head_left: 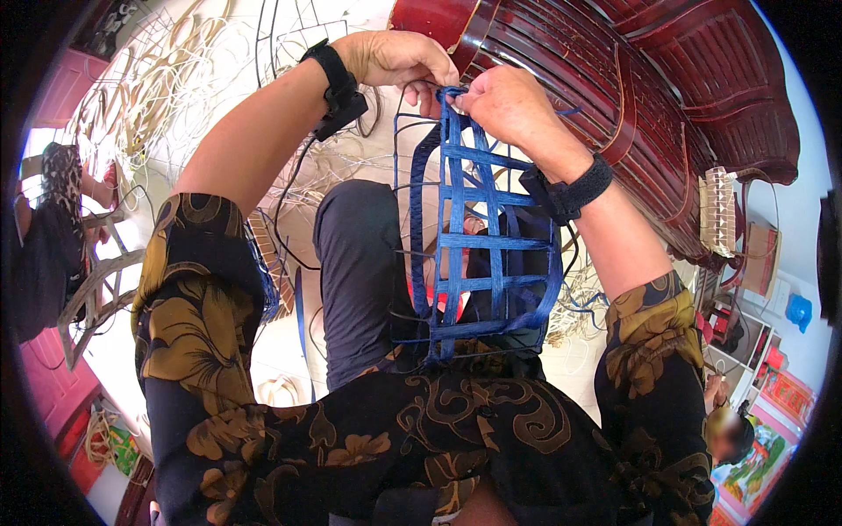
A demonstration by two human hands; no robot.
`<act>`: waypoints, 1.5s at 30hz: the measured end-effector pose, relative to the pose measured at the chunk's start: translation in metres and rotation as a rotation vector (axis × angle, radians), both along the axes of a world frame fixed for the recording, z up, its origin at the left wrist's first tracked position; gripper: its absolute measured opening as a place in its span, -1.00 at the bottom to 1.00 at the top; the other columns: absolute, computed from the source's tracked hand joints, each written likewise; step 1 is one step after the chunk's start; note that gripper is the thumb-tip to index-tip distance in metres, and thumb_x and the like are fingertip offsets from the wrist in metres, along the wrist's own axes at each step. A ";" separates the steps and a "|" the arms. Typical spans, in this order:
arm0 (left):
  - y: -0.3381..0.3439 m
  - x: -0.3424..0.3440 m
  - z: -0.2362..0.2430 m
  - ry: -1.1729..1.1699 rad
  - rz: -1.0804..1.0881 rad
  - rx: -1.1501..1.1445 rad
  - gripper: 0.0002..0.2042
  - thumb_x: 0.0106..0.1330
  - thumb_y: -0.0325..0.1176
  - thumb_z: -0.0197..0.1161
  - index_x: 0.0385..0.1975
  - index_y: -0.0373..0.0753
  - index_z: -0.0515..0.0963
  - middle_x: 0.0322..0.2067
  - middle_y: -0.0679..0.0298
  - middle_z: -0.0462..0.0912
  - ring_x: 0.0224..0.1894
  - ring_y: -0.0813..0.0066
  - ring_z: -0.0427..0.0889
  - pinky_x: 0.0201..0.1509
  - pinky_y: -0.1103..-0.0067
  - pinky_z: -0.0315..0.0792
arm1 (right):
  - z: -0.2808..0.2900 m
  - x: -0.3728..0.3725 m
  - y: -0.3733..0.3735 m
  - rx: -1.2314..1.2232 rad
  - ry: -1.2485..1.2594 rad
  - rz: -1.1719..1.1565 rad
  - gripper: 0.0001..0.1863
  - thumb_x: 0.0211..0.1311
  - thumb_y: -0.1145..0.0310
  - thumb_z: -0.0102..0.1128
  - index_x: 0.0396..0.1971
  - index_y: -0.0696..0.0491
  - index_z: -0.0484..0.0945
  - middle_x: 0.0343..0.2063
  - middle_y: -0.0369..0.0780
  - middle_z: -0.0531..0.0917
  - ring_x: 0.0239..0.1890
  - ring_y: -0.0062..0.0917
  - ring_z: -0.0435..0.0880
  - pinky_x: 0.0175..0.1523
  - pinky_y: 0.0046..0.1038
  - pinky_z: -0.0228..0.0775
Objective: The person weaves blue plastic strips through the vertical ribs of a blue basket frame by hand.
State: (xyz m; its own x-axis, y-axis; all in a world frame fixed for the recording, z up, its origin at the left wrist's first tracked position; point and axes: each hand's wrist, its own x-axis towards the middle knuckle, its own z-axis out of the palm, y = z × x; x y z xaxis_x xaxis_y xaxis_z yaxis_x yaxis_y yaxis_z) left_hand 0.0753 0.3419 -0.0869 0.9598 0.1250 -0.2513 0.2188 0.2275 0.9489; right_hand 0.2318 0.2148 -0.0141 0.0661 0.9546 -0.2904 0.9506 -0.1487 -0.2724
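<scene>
A half-woven basket of flat blue strips (474, 241) on a thin dark wire frame rests over my lap, its strips crossing in an open grid. At the basket's far end, my left hand (395, 60) has its thumb and fingers closed on the blue strip by the rim. Just to the right, my right hand (509, 105) pinches the same blue strip, where it bunches around the corner of the frame. The fingertips of both hands nearly meet there and partly hide the strip. A dark strap with a small block sits on each wrist.
A dark red slatted wooden bench (570, 96) stands close beyond my right hand. Loose pale strips (167, 83) lie heaped on the floor at the far left. Another person (53, 237) sits at the left edge near a chair (101, 289). A woven piece (717, 210) hangs at right.
</scene>
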 end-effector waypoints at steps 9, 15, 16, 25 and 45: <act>0.004 -0.004 -0.013 -0.076 -0.050 -0.063 -0.75 0.40 -0.26 0.17 -0.13 -0.32 0.60 -0.30 0.12 0.72 -0.31 0.48 0.75 -0.37 0.74 0.57 | 0.005 0.006 -0.004 -0.042 0.074 0.047 -0.71 0.15 0.12 0.31 -0.41 0.05 0.74 -0.45 -0.03 0.70 -0.31 -0.16 0.72 -0.14 -0.18 0.52; 0.013 -0.001 -0.017 -0.012 -0.085 -0.050 -0.72 0.34 -0.26 0.22 -0.13 -0.35 0.59 -0.28 0.12 0.72 -0.31 0.42 0.75 -0.38 0.70 0.59 | 0.015 0.007 -0.006 -0.130 0.124 0.056 -0.74 0.15 0.17 0.27 -0.43 0.07 0.73 -0.46 -0.03 0.70 -0.31 -0.15 0.72 -0.13 -0.18 0.52; 0.013 0.000 -0.017 -0.001 -0.082 -0.056 -0.72 0.33 -0.26 0.23 -0.13 -0.35 0.59 -0.28 0.12 0.72 -0.30 0.40 0.76 -0.38 0.69 0.59 | 0.012 0.009 -0.006 -0.124 0.166 0.034 -0.74 0.15 0.17 0.27 -0.42 0.07 0.74 -0.45 -0.02 0.70 -0.30 -0.14 0.72 -0.12 -0.18 0.53; 0.016 0.005 -0.027 -0.051 -0.011 -0.219 -0.70 0.16 -0.31 0.21 -0.18 -0.37 0.61 -0.24 0.07 0.71 -0.22 0.19 0.74 -0.12 0.31 0.63 | -0.003 -0.015 -0.003 0.016 0.113 -0.111 -0.74 0.15 0.19 0.27 -0.39 0.08 0.75 -0.37 0.04 0.71 -0.21 -0.05 0.71 -0.07 -0.16 0.55; 0.011 -0.006 -0.029 -0.114 0.113 -0.229 -0.82 0.24 -0.45 0.18 -0.22 -0.35 0.61 -0.34 0.20 0.70 -0.27 0.41 0.70 -0.12 0.48 0.59 | -0.007 0.016 0.014 -0.057 0.223 0.137 -0.82 0.03 0.33 0.23 -0.50 0.12 0.69 -0.48 -0.05 0.69 -0.39 -0.21 0.68 -0.25 -0.28 0.50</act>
State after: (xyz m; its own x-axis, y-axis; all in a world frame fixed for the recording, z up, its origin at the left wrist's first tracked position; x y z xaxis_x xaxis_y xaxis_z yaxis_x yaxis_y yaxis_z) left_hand 0.0693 0.3524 -0.1157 0.9667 0.1857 -0.1763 0.0742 0.4559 0.8869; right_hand 0.2479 0.2285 -0.0212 -0.1346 0.9318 -0.3370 0.8803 -0.0437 -0.4724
